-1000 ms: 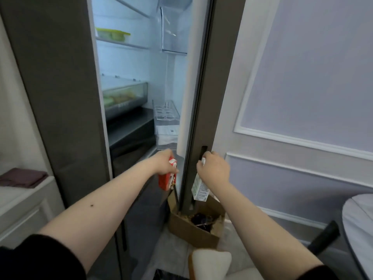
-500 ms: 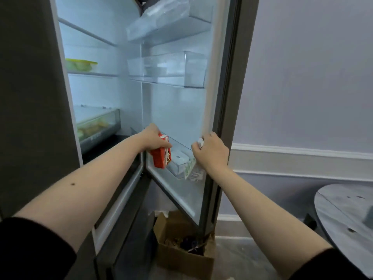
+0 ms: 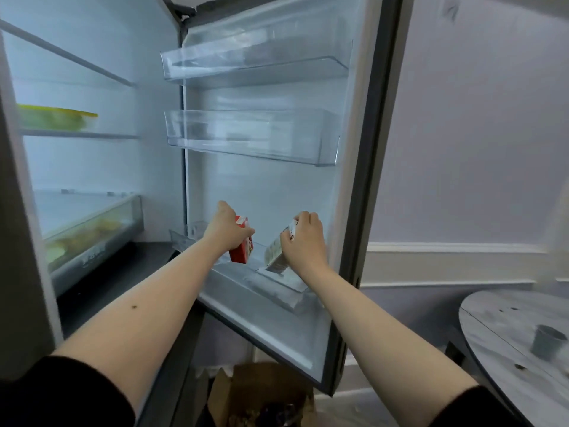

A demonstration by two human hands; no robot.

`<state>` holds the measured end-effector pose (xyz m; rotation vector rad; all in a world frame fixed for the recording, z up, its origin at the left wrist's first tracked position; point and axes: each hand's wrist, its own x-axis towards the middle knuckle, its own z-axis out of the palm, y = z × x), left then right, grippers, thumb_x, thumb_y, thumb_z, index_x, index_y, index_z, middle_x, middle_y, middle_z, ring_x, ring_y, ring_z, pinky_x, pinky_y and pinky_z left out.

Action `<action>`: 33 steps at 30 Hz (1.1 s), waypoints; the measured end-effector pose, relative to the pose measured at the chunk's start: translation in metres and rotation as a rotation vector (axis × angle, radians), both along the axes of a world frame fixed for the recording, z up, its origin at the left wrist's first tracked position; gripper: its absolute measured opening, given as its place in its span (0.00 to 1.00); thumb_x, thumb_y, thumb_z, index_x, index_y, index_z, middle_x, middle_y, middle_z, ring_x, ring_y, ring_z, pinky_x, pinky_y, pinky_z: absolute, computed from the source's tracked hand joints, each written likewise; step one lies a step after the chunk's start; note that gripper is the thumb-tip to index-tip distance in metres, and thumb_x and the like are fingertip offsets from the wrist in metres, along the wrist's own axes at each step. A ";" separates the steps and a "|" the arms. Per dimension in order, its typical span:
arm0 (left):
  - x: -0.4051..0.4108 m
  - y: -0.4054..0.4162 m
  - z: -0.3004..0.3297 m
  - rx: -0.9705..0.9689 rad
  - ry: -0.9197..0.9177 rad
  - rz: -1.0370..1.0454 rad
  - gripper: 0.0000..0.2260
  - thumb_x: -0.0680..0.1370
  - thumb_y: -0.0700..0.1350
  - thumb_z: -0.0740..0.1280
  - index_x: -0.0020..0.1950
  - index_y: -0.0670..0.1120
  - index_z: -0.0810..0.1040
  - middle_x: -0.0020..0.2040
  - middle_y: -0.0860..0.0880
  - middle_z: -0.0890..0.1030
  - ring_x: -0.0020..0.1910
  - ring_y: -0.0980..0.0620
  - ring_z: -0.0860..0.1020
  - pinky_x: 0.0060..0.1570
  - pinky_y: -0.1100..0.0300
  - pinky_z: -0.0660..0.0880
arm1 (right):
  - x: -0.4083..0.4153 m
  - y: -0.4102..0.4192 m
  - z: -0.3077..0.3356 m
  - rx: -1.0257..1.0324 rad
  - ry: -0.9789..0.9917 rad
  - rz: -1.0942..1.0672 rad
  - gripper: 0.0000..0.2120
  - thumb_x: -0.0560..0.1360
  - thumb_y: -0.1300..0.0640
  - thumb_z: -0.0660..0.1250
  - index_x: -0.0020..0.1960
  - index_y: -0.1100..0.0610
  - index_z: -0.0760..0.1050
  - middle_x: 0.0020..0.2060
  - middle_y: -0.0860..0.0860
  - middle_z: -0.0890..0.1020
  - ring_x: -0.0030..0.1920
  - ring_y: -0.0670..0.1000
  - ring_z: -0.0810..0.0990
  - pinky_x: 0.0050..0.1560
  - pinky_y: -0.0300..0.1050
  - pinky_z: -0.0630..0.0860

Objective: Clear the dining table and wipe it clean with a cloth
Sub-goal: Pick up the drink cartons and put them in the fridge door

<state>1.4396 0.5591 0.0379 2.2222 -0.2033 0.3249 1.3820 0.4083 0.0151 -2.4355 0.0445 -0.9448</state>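
Observation:
The fridge door (image 3: 363,192) stands wide open in front of me. My left hand (image 3: 226,226) grips a small red carton (image 3: 241,249) from above, held over the lowest clear door bin (image 3: 286,288). My right hand (image 3: 303,238) grips a white carton (image 3: 277,251), tilted, its lower end down in the same bin. At the lower right edge lies the round grey marbled dining table (image 3: 505,322), with a small grey cup (image 3: 548,342) and some crumbs on it. No cloth is in view.
Two clear door bins (image 3: 252,138) sit above my hands. Inside the fridge are a yellow-lidded container (image 3: 55,118) on a shelf and a crisper drawer (image 3: 89,235). A brown cardboard box (image 3: 261,392) stands on the floor beneath the door. A lilac panelled wall (image 3: 468,149) is behind.
The door has swung fully open and my view has tilted up. Both hands have carried the cartons forward to the lowest door bin, and the white carton now dips into it.

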 end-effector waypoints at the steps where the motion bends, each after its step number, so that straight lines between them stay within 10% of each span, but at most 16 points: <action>1: 0.009 -0.003 0.000 -0.001 -0.021 -0.005 0.23 0.72 0.44 0.72 0.56 0.40 0.60 0.57 0.38 0.74 0.54 0.39 0.75 0.50 0.49 0.74 | 0.010 0.000 0.000 -0.013 -0.018 0.011 0.11 0.76 0.58 0.59 0.57 0.61 0.66 0.55 0.53 0.69 0.55 0.52 0.68 0.46 0.41 0.65; 25: 0.180 -0.036 -0.071 0.109 0.072 -0.126 0.17 0.73 0.45 0.70 0.51 0.42 0.62 0.43 0.47 0.73 0.45 0.45 0.74 0.44 0.56 0.71 | 0.196 -0.007 -0.014 -0.096 0.203 -0.057 0.12 0.78 0.57 0.56 0.55 0.64 0.69 0.56 0.58 0.70 0.56 0.56 0.69 0.56 0.45 0.68; 33: 0.191 -0.037 -0.061 0.274 0.269 -0.249 0.25 0.69 0.47 0.74 0.63 0.45 0.69 0.59 0.44 0.76 0.55 0.45 0.76 0.54 0.53 0.77 | 0.203 -0.017 -0.015 -0.075 0.528 -0.043 0.25 0.76 0.49 0.56 0.68 0.64 0.62 0.66 0.58 0.64 0.65 0.57 0.65 0.64 0.49 0.66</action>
